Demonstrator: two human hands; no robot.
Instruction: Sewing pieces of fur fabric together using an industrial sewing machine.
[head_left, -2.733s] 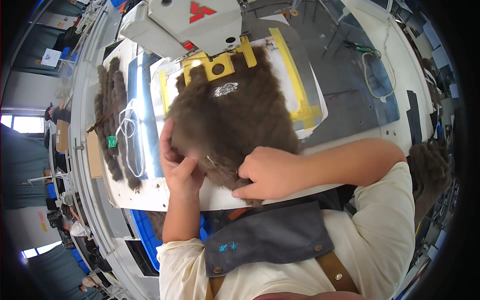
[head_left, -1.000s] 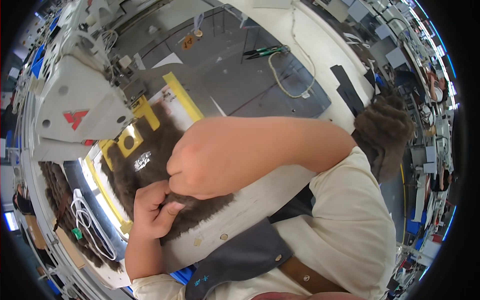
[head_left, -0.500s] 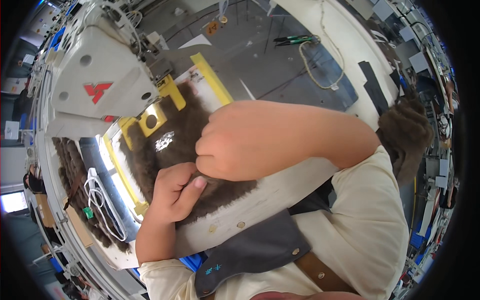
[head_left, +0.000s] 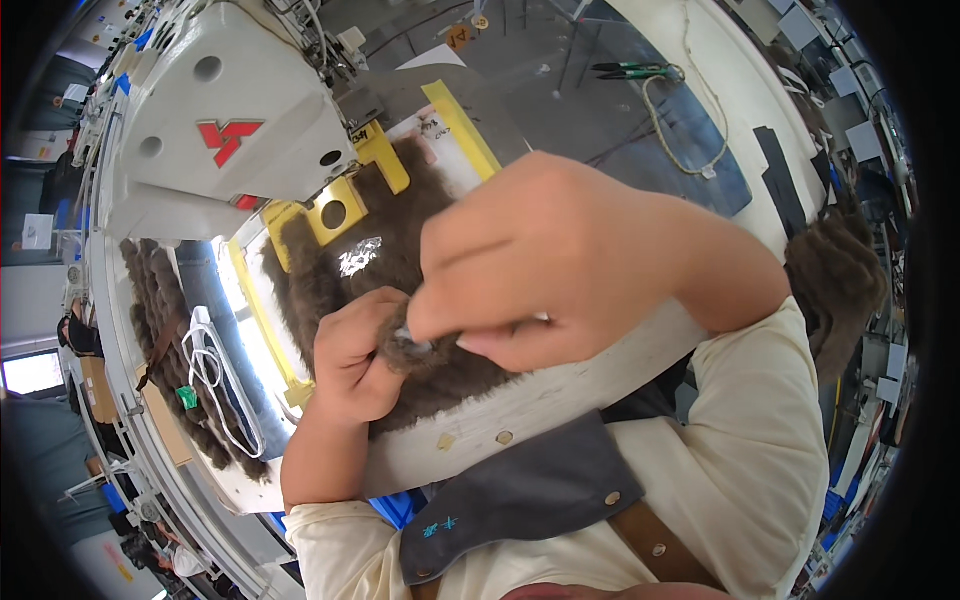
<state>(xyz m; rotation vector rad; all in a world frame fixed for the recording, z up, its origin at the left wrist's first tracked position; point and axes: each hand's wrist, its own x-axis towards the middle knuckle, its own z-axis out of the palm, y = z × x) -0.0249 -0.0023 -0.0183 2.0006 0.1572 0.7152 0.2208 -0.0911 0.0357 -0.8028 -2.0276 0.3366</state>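
Note:
A dark brown fur piece [head_left: 388, 225] lies under the sewing machine head [head_left: 255, 95], with a shiny clear patch [head_left: 360, 257] on top. My left hand [head_left: 355, 355] is closed on a bunched fold of this fur near the table's front edge. Just to its right, my right hand [head_left: 545, 260] pinches at the same fold, thumb and fingers pressed together. A small pale bit shows at its fingertips, too small to name. Yellow guide plates [head_left: 330, 212] sit on the fur beside the machine head.
Yellow-edged strips [head_left: 462, 130] flank the fur. Left of it are a white cord [head_left: 208, 365] and a brown fur strip [head_left: 150, 300]. Farther back lie green-handled snips [head_left: 630, 71] and a looped rope [head_left: 665, 145]. More fur [head_left: 835, 280] hangs at the right.
My right hand has turned and lifted from a fist against the left hand into a pinch. The fold of fur now shows between both hands. The whole view has shifted slightly.

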